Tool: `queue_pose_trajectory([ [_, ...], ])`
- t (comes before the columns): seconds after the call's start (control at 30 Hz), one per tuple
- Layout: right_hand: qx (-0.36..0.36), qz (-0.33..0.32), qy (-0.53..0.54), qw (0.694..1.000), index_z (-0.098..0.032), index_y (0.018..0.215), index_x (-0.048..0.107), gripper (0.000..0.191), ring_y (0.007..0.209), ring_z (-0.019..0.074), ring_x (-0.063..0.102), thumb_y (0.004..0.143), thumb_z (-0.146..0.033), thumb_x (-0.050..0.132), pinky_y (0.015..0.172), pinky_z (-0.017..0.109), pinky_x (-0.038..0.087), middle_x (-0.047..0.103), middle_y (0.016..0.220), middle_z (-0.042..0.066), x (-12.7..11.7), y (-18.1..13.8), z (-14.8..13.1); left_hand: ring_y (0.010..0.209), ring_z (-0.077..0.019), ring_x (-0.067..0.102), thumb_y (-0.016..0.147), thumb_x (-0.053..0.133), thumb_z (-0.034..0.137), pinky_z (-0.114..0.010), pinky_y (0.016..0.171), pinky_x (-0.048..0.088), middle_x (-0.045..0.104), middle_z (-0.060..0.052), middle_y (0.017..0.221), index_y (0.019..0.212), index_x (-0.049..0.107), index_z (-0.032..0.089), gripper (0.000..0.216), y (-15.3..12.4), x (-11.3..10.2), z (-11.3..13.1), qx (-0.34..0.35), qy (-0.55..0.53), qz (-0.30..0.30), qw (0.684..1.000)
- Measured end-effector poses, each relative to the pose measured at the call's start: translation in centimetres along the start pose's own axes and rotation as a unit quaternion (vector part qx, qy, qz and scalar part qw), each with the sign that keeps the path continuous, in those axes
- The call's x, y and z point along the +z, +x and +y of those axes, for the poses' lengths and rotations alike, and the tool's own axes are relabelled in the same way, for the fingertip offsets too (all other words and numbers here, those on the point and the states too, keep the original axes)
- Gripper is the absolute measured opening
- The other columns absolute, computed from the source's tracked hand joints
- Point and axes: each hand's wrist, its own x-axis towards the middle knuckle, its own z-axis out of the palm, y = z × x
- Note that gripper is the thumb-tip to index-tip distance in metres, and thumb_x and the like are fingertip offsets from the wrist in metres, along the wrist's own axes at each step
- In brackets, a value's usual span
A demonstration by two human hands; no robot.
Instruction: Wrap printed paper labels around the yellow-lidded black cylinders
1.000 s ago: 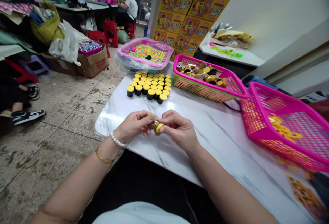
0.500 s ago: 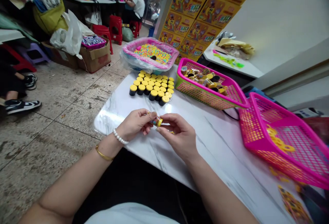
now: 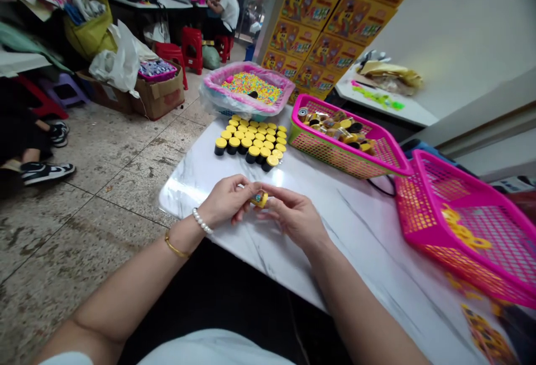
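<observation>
At frame centre, the left hand (image 3: pixel 228 200) pinches a small container (image 3: pixel 260 200); the right hand (image 3: pixel 299 217) has shifted its fingers against it, grip unclear; handling seems unfinished.

I see yellow-lidded black jars (image 3: pixel 253 152), a white table (image 3: pixel 355 242) streaked grey, a hot-pink basket (image 3: pixel 419 214); the small container (image 3: pixel 260 200) looks yellow, perhaps partly blue.

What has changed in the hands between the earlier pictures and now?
The right hand had its forefinger curled at first; that finger now stretches leftward by the small container. The left hand still grips the container; nothing was visibly let go. The yellow-capped jars and pink baskets stayed put.
</observation>
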Motion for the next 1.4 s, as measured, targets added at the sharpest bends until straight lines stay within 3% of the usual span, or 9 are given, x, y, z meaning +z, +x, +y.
queue_pose_trajectory([
  [0.17,-0.071,0.007,0.022,0.997,-0.024,0.087,0.081,0.024,0.055,0.0127,0.071,0.066,-0.032,0.089,0.054,0.027,0.064,0.070,0.085,0.000,0.0,-0.3,0.0,0.039,-0.0072,0.052,0.076,0.071,0.063,-0.018,0.038,0.039,0.061,0.001,0.059,0.085,0.061,0.015,0.050,-0.1,-0.6,0.0,0.009,-0.055,-0.055,0.997],
  [0.3,-0.108,0.016,0.025,0.994,-0.023,0.077,0.079,0.015,0.047,0.0109,0.066,0.069,-0.032,0.088,0.044,0.025,0.060,0.063,0.074,-0.003,0.1,-0.4,0.2,0.040,-0.0051,0.051,0.069,0.079,0.061,-0.017,0.037,0.039,0.061,0.000,0.061,0.075,0.062,0.012,0.052,-0.1,-1.0,0.0,-0.026,-0.095,-0.091,0.991],
  [0.47,-0.169,0.000,-0.052,0.984,-0.026,0.087,0.080,0.018,0.067,0.0144,0.071,0.071,-0.031,0.087,0.062,0.030,0.065,0.068,0.086,0.001,0.3,-0.5,0.1,0.035,-0.0044,0.048,0.069,0.077,0.064,-0.016,0.033,0.037,0.062,0.000,0.058,0.074,0.061,0.013,0.054,0.0,-0.8,0.0,-0.040,-0.094,-0.088,0.991],
  [0.57,-0.214,0.038,-0.076,0.973,-0.024,0.080,0.080,0.014,0.060,0.0145,0.070,0.070,-0.032,0.087,0.059,0.030,0.064,0.068,0.074,0.000,0.7,-0.6,0.5,0.036,-0.0042,0.049,0.068,0.077,0.064,-0.015,0.033,0.038,0.064,0.001,0.060,0.078,0.064,0.012,0.055,-0.1,-0.9,0.2,-0.042,-0.087,-0.094,0.991],
  [0.7,-0.212,0.089,-0.086,0.969,-0.021,0.075,0.075,0.012,0.054,0.0142,0.070,0.076,-0.029,0.084,0.056,0.028,0.062,0.066,0.067,-0.002,0.9,-0.7,0.8,0.025,-0.0034,0.036,0.072,0.072,0.067,-0.017,0.025,0.025,0.054,0.005,0.046,0.067,0.056,0.015,0.054,0.1,-0.6,0.6,-0.087,-0.062,-0.036,0.994],
  [0.87,-0.263,0.041,-0.155,0.951,-0.026,0.102,0.077,0.025,0.076,0.0153,0.072,0.077,-0.026,0.081,0.067,0.029,0.064,0.069,0.099,0.004,0.2,-0.5,0.1,0.021,-0.0046,0.029,0.077,0.066,0.071,-0.018,0.024,0.023,0.043,0.009,0.037,0.065,0.051,0.018,0.055,0.5,0.2,1.0,-0.112,-0.017,0.010,0.993],
  [1.07,-0.304,0.039,-0.165,0.937,-0.031,0.099,0.080,0.019,0.079,0.0134,0.069,0.081,-0.023,0.078,0.066,0.025,0.062,0.067,0.095,0.003,-0.1,-0.4,0.2,0.027,-0.0047,0.040,0.074,0.072,0.065,-0.019,0.032,0.041,0.055,0.005,0.046,0.072,0.056,0.015,0.052,0.0,-0.4,0.8,-0.069,-0.084,-0.090,0.990],
  [1.17,-0.284,0.014,-0.158,0.946,-0.031,0.103,0.079,0.023,0.079,0.0138,0.069,0.080,-0.026,0.080,0.067,0.028,0.064,0.065,0.100,0.003,0.1,-0.5,0.5,0.026,-0.0041,0.038,0.069,0.077,0.063,-0.018,0.031,0.039,0.055,0.007,0.046,0.074,0.055,0.016,0.052,-0.1,-0.7,0.5,-0.065,-0.081,-0.090,0.991],
  [1.4,-0.303,0.013,-0.158,0.940,-0.027,0.088,0.080,0.007,0.073,0.0132,0.070,0.083,-0.022,0.076,0.068,0.031,0.067,0.061,0.099,0.003,0.7,-0.9,1.0,0.023,-0.0040,0.030,0.064,0.073,0.074,-0.019,0.026,0.035,0.048,0.007,0.039,0.066,0.054,0.017,0.061,0.5,-0.5,0.7,-0.093,-0.059,-0.088,0.990],
])
